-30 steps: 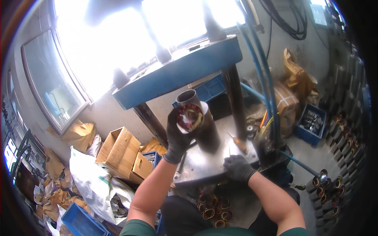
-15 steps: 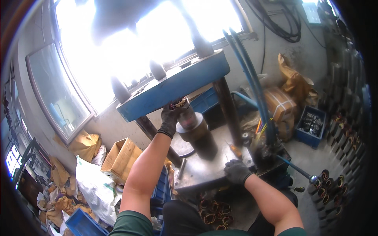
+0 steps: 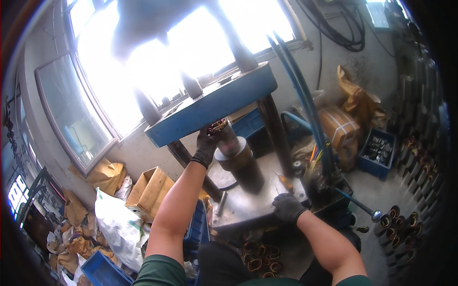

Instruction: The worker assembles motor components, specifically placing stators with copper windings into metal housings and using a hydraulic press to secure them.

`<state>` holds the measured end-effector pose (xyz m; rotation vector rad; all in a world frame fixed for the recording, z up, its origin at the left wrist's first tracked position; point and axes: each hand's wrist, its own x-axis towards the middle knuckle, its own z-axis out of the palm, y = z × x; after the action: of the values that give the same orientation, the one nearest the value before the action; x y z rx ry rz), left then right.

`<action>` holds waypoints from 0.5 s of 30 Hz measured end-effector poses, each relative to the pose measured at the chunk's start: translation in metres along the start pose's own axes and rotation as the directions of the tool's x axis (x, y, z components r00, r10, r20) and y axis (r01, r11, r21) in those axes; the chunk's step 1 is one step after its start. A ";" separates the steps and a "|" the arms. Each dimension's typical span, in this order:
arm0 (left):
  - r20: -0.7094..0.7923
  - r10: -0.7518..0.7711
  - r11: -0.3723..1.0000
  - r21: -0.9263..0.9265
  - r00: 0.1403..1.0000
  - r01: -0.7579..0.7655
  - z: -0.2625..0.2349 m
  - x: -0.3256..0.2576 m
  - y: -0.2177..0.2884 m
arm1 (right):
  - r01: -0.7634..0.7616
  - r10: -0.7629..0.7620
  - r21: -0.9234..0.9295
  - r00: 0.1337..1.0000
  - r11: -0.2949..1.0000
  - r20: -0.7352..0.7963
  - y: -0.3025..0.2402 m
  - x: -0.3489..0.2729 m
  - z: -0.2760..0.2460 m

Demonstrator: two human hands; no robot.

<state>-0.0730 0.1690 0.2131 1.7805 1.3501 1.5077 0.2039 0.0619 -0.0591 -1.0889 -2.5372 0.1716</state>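
A round metal motor part with copper windings (image 3: 218, 127) sits at the top of a dark cylindrical steel fixture (image 3: 237, 162), just under the blue steel crossbeam of the press (image 3: 214, 105). In the head view, the left hand (image 3: 208, 143), in a dark work glove, reaches up and is closed around this wound part, fingers wrapped over its near side. The fixture stands upright on the grey steel press table (image 3: 248, 205), between two dark round columns (image 3: 272, 133).

The right hand (image 3: 287, 208), also in a dark glove, rests low on the front right edge of the press table, fingers curled; whether it grips anything cannot be told. Just behind it an orange-handled tool (image 3: 285, 181) lies on the table. A lever with a round silver knob (image 3: 376, 216) juts out to the right of the press, and blue hoses (image 3: 305, 100) run up beside the right column.

On the floor below the table lie more wound copper coils (image 3: 260, 252). To the left stand an open brown cardboard box (image 3: 149, 189) and a white plastic sack (image 3: 119, 224); to the right, a blue plastic crate of metal parts (image 3: 379, 151).
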 end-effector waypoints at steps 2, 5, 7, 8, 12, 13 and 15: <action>-0.017 0.045 0.997 0.057 0.999 -0.044 0.000 -0.001 0.003 | 0.043 -0.040 0.048 0.998 0.998 -0.053 -0.001 -0.001 -0.005; -0.056 0.038 0.975 0.221 0.998 -0.025 -0.006 0.001 0.000 | 0.065 -0.060 0.062 0.995 0.996 -0.076 -0.008 -0.003 -0.017; -0.059 0.055 0.975 0.217 0.997 -0.041 -0.008 0.004 -0.005 | 0.073 -0.065 0.084 0.994 0.994 -0.093 -0.012 -0.005 -0.025; -0.053 0.073 0.975 0.214 0.996 -0.060 -0.007 0.004 -0.004 | 0.074 -0.062 0.108 0.992 0.991 -0.112 -0.013 -0.007 -0.027; -0.011 0.154 0.871 0.473 0.988 -0.130 -0.004 0.000 0.010 | 0.103 -0.069 0.227 0.986 0.969 -0.152 -0.011 -0.014 -0.033; 0.000 0.143 0.813 0.570 0.990 -0.118 -0.003 -0.005 0.018 | 0.061 -0.001 0.277 0.977 0.959 -0.212 -0.019 -0.021 -0.049; -0.005 0.121 0.750 0.655 0.993 -0.088 0.001 -0.010 0.032 | 0.027 0.059 0.324 0.966 0.946 -0.253 -0.024 -0.026 -0.066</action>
<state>-0.0592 0.1466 0.2343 2.2677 2.0141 1.2003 0.2293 0.0246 0.0006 -0.9338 -2.1708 0.4092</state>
